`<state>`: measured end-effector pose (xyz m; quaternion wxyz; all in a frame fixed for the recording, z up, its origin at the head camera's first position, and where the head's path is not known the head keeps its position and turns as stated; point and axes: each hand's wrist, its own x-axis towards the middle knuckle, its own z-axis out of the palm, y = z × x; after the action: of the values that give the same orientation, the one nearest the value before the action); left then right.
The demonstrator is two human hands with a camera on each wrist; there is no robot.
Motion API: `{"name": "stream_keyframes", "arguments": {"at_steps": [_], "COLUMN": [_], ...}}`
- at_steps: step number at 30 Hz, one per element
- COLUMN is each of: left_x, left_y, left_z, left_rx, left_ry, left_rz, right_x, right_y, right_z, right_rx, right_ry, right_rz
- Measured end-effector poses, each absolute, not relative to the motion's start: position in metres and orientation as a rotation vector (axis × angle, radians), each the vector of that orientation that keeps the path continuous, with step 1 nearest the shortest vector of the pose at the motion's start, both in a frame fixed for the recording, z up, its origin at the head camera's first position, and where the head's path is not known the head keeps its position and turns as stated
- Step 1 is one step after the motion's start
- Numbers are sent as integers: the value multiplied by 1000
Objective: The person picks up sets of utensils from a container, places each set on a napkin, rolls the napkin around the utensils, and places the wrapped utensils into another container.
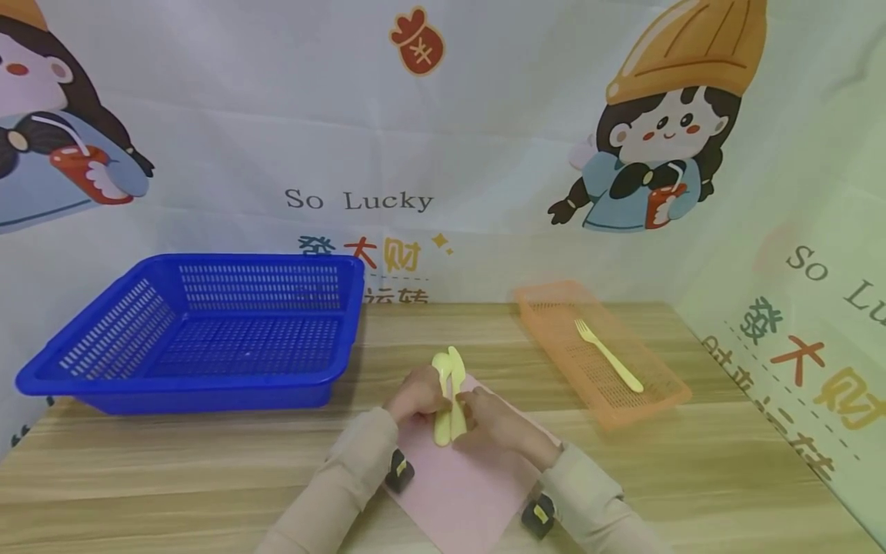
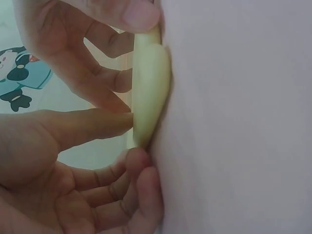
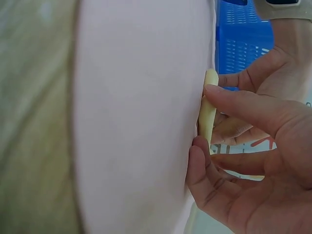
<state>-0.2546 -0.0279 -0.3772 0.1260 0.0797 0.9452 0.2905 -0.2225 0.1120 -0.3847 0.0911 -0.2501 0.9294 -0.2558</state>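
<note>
A pale yellow plastic spoon (image 1: 442,428) and a matching knife (image 1: 457,377) lie side by side over a pink sheet (image 1: 460,485), handles toward me. My left hand (image 1: 418,394) pinches the spoon from the left, its thumb against the handle in the left wrist view. From the other side my right hand (image 1: 493,419) holds the knife between thumb and fingers. In the right wrist view the right thumb (image 3: 239,100) presses on a yellow handle (image 3: 208,112), with the fingertips close to the pink surface. Fingers hide the middle of both utensils.
A large blue basket (image 1: 208,388) stands at the left on the wooden table (image 1: 208,477). To the right is a shallow orange basket (image 1: 554,338) with a yellow fork (image 1: 612,358) inside. A printed cloth (image 1: 477,154) hangs behind the table and along its right side.
</note>
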Motion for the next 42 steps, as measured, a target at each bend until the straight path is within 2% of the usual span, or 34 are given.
{"name": "stream_keyframes", "arguments": {"at_steps": [17,28,36,42], "left_x": [-253,-251,-257,-260], "left_y": [-27,-28,-13,2], "left_z": [-376,-366,-360,-357], "left_rx": [243,336,573,799], "left_ry": [2742,2738,2864,2779], "left_rz": [804,824,778,975], "right_x": [-223,-220,-224,-228], "right_y": [116,125,147,165], "right_z": [-384,-377,-375,-367], "right_rx": [-766,-703,-834,-815], "right_ry": [2735,2581,2625,2684], "right_rz": [-757,-942,-1009,-1093]}}
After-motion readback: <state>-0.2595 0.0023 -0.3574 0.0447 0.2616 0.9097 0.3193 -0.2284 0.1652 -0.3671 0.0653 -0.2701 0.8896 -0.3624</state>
